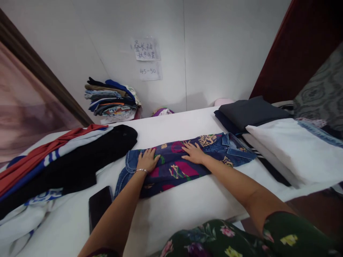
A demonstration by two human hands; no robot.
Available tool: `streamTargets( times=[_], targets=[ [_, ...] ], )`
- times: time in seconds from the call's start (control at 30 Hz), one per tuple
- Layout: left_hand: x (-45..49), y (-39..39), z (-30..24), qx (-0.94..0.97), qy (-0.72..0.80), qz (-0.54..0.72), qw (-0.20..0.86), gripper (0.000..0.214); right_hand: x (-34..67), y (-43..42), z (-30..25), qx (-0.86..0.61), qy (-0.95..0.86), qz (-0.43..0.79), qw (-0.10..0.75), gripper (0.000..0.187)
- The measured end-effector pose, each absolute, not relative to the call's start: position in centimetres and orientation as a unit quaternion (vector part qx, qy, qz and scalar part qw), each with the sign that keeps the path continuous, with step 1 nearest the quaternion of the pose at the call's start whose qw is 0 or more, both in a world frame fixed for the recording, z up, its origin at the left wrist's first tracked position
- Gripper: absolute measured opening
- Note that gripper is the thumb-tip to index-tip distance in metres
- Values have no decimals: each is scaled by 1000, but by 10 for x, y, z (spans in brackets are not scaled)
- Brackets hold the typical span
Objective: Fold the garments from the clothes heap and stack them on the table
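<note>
A denim jacket (177,172) with a colourful printed panel lies folded into a long strip across the white table. Its collar points to the right and blue denim edges show at the left end. My left hand (148,160) rests on the jacket's left part, palm down with fingers spread. Farther right, my right hand (193,153) lies flat on the printed panel, fingers apart. Both hands touch the cloth without gripping it. A dark phone (100,207) lies on the table beside my left forearm.
Loose garments, among them a black one (107,150) and a red one (53,146), are piled at the left. Folded dark-grey (254,110) and white (297,150) clothes lie at the right. Behind the table stands a stack of folded clothes (112,100) by the wall.
</note>
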State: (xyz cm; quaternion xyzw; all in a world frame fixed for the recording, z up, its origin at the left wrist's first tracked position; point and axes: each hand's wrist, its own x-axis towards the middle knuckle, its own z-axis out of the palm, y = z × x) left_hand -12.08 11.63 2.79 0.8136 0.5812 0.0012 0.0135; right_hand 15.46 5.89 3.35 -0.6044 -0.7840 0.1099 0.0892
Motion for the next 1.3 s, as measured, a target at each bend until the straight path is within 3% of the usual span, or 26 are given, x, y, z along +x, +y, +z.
streamTargets(
  times=[0.5, 0.83, 1.0, 1.1, 1.3],
  targets=[
    [-123, 117, 24, 812, 582, 30, 36, 60, 168, 41, 9, -618, -770, 72, 144, 47],
    [-121, 112, 29, 815, 577, 37, 42, 57, 146, 30, 22, -631, -754, 44, 175, 53],
    [-121, 111, 30, 814, 578, 38, 55, 57, 120, 22, 15, -584, -804, 26, 108, 58],
    [-125, 106, 31, 813, 578, 35, 64, 56, 120, 20, 7, -580, -807, 11, 110, 57],
    [-164, 93, 41, 740, 667, 60, 57, 51, 126, 25, -6, -573, -809, 4, 130, 58]
  ],
)
